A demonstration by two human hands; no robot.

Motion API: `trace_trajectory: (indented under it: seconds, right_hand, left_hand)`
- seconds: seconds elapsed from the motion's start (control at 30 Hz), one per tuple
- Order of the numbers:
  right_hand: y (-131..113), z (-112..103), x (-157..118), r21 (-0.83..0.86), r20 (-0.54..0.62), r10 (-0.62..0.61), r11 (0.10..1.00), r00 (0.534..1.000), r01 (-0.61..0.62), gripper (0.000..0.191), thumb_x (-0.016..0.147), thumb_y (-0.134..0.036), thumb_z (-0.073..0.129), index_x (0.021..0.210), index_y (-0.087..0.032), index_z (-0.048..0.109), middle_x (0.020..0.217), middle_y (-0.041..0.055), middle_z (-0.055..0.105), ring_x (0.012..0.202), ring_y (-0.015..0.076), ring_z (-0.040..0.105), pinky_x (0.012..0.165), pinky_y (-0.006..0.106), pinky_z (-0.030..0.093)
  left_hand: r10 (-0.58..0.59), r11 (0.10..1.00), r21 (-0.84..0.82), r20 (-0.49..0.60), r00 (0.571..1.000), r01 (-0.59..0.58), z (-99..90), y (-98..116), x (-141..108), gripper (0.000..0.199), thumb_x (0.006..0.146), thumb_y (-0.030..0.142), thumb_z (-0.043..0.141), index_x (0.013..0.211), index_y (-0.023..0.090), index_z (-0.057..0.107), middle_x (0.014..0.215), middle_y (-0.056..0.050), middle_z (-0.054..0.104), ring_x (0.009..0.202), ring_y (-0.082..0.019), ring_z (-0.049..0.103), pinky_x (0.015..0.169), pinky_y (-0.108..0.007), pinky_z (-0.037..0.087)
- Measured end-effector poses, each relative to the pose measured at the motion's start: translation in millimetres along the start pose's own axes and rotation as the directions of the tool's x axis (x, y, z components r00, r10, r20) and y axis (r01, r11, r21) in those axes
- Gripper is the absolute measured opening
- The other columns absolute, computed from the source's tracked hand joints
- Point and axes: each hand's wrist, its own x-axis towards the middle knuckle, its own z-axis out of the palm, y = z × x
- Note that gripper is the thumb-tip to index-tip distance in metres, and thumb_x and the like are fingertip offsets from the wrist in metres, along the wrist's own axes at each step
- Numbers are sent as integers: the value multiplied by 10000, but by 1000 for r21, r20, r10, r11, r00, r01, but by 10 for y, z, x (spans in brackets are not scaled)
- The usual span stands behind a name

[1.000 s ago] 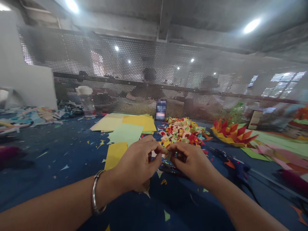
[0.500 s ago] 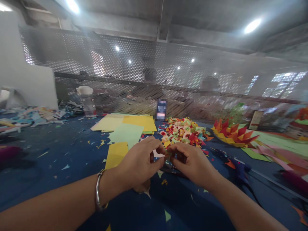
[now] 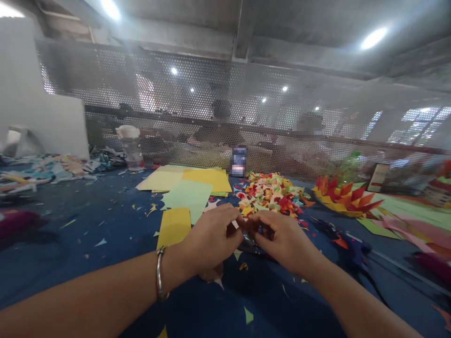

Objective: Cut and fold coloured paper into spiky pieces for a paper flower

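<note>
My left hand (image 3: 213, 239) and my right hand (image 3: 282, 239) meet fingertip to fingertip above the blue tabletop. Both are closed in a pinch, thumbs against curled fingers. A small piece of coloured paper, glimpsed there half a second ago, is now almost wholly covered by the fingers. Just beyond them lies a heap of small folded paper pieces (image 3: 273, 192) in red, yellow, pale green and pink. A yellow sheet (image 3: 174, 227) is beside my left hand, with a pale green sheet (image 3: 188, 195) behind it. Something dark, partly hidden, sits below the fingertips.
At the right are a blue glue gun (image 3: 354, 249) with its cord and a red-orange-yellow pointed paper piece (image 3: 347, 195). A phone (image 3: 239, 160) stands at the perforated screen (image 3: 169, 103). A lidded cup (image 3: 131, 148) and paper scraps (image 3: 65, 166) are at the left.
Both hands still pinch together, with the fingertips slightly closer. The coloured bit between them has slipped from sight. The whole view has shifted slightly, so things appear a little farther right.
</note>
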Motion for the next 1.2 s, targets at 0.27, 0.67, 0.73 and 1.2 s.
trace_trajectory:
  seconds: [0.27, 0.67, 0.73, 1.2]
  right_hand:
    - [-8, 13, 9, -30, -10, 26, 999, 1000, -26, 74, 762, -131, 542, 795, -185, 580, 668, -24, 574, 518, 92, 461, 499, 219, 349]
    - [-44, 9, 1, 5, -59, 36, 999, 998, -36, 104, 775, -153, 533, 831, -201, 606, 606, -28, 555, 485, 97, 446, 460, 213, 344]
    - [-46, 6, 4, 10, -56, 33, 999, 998, -33, 100, 782, -161, 526, 835, -199, 602, 623, -24, 564, 494, 101, 446, 463, 215, 345]
    - [-65, 17, -4, 13, -66, 48, 999, 997, -47, 163, 774, -127, 510, 880, -208, 603, 748, -1, 616, 606, 137, 521, 541, 236, 378]
  left_hand:
    - [-131, 975, -171, 62, 990, 139, 66, -1, -8, 134, 795, 282, 484, 811, 197, 587, 726, -3, 647, 655, -141, 579, 574, -239, 411]
    - [-108, 942, -312, 57, 993, 120, 28, -61, 16, 157, 824, 245, 454, 786, 189, 595, 713, 7, 641, 646, -112, 563, 591, -233, 425]
    - [-86, 964, -249, 46, 995, 95, 4, -50, 18, 154, 825, 233, 449, 814, 192, 597, 726, 6, 642, 652, -114, 562, 595, -235, 419]
    - [37, 999, 28, 44, 998, -38, -13, -54, 16, 153, 738, 192, 482, 823, 182, 610, 722, -16, 635, 635, -140, 546, 586, -258, 396]
